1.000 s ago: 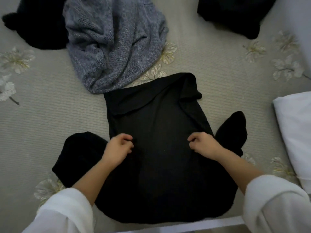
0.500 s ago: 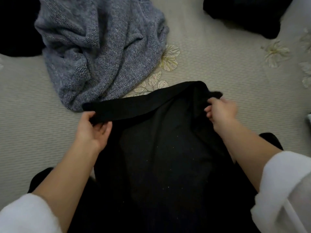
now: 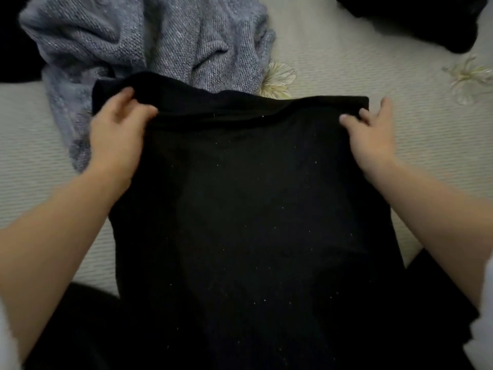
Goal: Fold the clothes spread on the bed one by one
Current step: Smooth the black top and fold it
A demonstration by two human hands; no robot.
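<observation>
Both hands now sit at the far edge of the black garment [image 3: 253, 209], one at each corner of its folded-over band. A second ago they were bunched low on the middle of the cloth; half a second ago they had reached the far edge, which lay slanted and short. Since then the band has been drawn wide and nearly level, and its left corner has slid over the lower edge of the grey knitted sweater [image 3: 149, 41].

The left hand [image 3: 117, 134] has its thumb over the band and its other fingers tucked beneath, so it grips the left corner. The right hand [image 3: 370, 137] pinches the right corner, thumb on top; the remaining fingers [image 3: 384, 108] spread loosely just past the cloth, above the bed [image 3: 373, 62].

The black garment lies flat on the bed, running from the fingers back toward the person's body, its near end and one sleeve falling out of view at the bottom. Another dark piece of clothing [image 3: 416, 20] rests well beyond the right hand, at the far corner.

With the far edge squared up and held at both corners, the garment looks ready for a lengthwise fold, probably bringing that edge toward the person. The overlap with the sweater may drag it along when the corner lifts. The other clothes are yet to be folded.
</observation>
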